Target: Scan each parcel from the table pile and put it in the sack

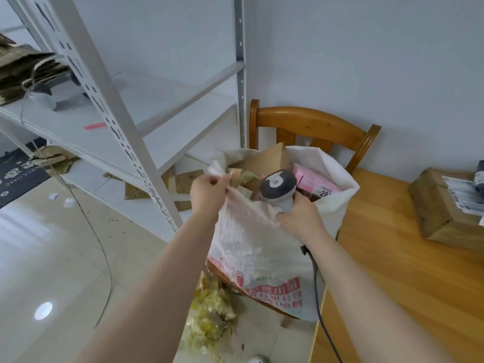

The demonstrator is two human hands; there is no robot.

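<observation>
Evidently between parcels: the left hand (209, 189) pinches the sack (262, 244) rim, the right hand (298, 218) grips the scanner (279, 187) just above its mouth. Next, likely, that scanner must reach the cardboard parcel (440, 205) lying farther off on the surface (379, 258), well apart.

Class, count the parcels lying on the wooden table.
1: a brown cardboard parcel with a white label, on the table near the right frame edge. A dark object behind it is cut off, so more may lie out of view.
</observation>
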